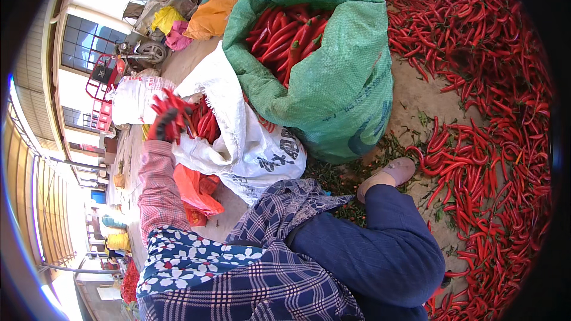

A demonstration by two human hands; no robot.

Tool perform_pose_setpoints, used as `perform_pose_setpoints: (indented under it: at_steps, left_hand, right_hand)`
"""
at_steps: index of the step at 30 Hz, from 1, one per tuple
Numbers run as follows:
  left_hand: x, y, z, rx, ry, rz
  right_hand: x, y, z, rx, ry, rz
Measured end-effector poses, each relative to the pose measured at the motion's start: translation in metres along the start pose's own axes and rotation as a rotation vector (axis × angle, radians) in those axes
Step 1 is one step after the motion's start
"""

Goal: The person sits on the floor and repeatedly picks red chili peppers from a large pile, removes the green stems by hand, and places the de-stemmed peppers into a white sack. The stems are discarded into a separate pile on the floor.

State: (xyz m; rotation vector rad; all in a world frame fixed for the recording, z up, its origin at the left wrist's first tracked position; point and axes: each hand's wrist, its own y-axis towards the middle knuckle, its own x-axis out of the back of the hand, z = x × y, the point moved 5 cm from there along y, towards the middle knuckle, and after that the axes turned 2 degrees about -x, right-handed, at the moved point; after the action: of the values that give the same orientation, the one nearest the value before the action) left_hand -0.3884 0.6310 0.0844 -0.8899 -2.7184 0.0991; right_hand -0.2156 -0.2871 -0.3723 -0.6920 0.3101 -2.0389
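My left hand (167, 124), in a dark and red glove, is closed around a bunch of red chili peppers (171, 104) at the mouth of a white woven sack (241, 142). More red chilies (205, 122) lie inside that sack. Beside it stands a large green woven sack (352, 62), its rim rolled down, with red chilies (290, 35) in it. My right hand is mostly hidden behind my bent knee; only a bit of what seems a dark and red glove (445, 281) shows at the knee's edge, among the chilies.
A wide heap of red chilies (504, 142) covers the ground on the right. Green stems and leaves (339, 183) lie by my foot. A red plastic bag (196, 191) sits below the white sack. Farther off are an orange sack (212, 13), a motorcycle (147, 51) and another white sack (138, 98).
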Motion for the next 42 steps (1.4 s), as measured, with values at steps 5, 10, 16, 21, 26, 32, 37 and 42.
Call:
perform_pose_setpoints:
  at_steps: [5,10,16,21,26,32,37,42]
  left_hand:
    - [-0.026,0.028,0.044,-0.138,1.284,-0.266]
    - [-0.126,0.064,0.074,-0.150,1.692,0.054]
    - [-0.187,0.082,0.083,-0.259,1.664,0.097]
    - [-0.219,0.074,0.052,-0.365,1.588,-0.003]
    - [-0.286,0.030,-0.002,-0.608,1.351,-0.090]
    - [-0.402,-0.059,-0.058,-0.956,0.886,0.016]
    - [-0.523,-0.141,-0.065,-1.030,0.454,0.433]
    - [-0.684,-0.212,0.024,-0.438,0.098,1.180]
  right_hand:
    - [0.001,-0.006,0.008,-0.013,-0.029,0.020]
    - [0.033,-0.024,0.002,-0.019,-0.121,-0.073]
    - [0.080,-0.045,-0.005,0.049,-0.705,-0.387]
    - [0.096,-0.058,-0.009,-0.195,-0.974,-0.083]
    - [0.095,-0.027,0.012,0.032,-0.852,-0.058]
    - [0.066,0.091,0.055,0.409,-0.746,-0.325]
    - [0.063,0.122,0.044,0.243,-1.071,-0.396]
    - [0.080,0.084,0.028,0.186,-1.016,-0.260]
